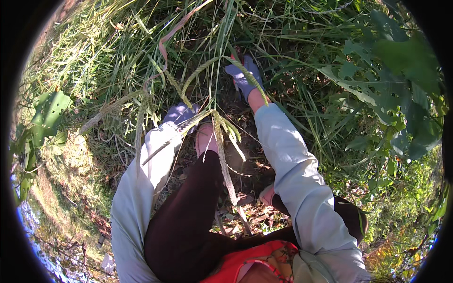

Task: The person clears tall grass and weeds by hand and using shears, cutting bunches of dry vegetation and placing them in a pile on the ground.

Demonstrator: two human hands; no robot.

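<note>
My left hand (179, 114), in a grey-purple knit glove, is low among the grass beside a pink shoe (206, 138). Drooping grass seed heads (221, 141) partly cover it, and its fingers are hard to make out. Farther forward, my right hand (246, 76) wears a matching glove and reaches down into tall green grass (198, 39). Red shows along the inner side of this glove; whether it is a handle or the glove's palm cannot be told. A curved green seed head (249, 76) hangs across the right glove, close to the camera.
Broad leaves with holes (375, 85) hang at the right, and another holed leaf (49, 113) is at the left. My bent knee in dark trousers (187, 198) lies between my arms. Dry leaf litter (260, 215) covers the ground near the second pink shoe (268, 194).
</note>
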